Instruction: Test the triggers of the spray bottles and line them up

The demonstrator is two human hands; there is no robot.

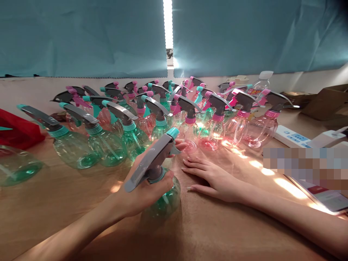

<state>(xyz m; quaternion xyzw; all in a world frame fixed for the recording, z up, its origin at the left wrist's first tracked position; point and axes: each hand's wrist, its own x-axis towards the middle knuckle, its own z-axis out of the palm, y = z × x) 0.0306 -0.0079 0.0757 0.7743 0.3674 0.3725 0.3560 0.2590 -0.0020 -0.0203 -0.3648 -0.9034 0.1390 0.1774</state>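
Observation:
My left hand [141, 188] is wrapped round a green spray bottle [163, 203] that stands on the brown table [217, 232]. Its grey trigger head [152, 159] with a teal nozzle points up and to the right, and my fingers reach the trigger. My right hand [210, 177] lies flat on the table just right of the bottle, fingers stretched out, holding nothing. Behind both hands stand several green spray bottles [108, 145] and several pink spray bottles [214, 130] in rows.
A red cloth [19, 132] lies at the far left beside a green bottle body [16, 166]. A white power strip [293, 137], a clear water bottle [261, 85], cardboard [326, 101] and a card [326, 197] sit at the right. Blue curtains hang behind.

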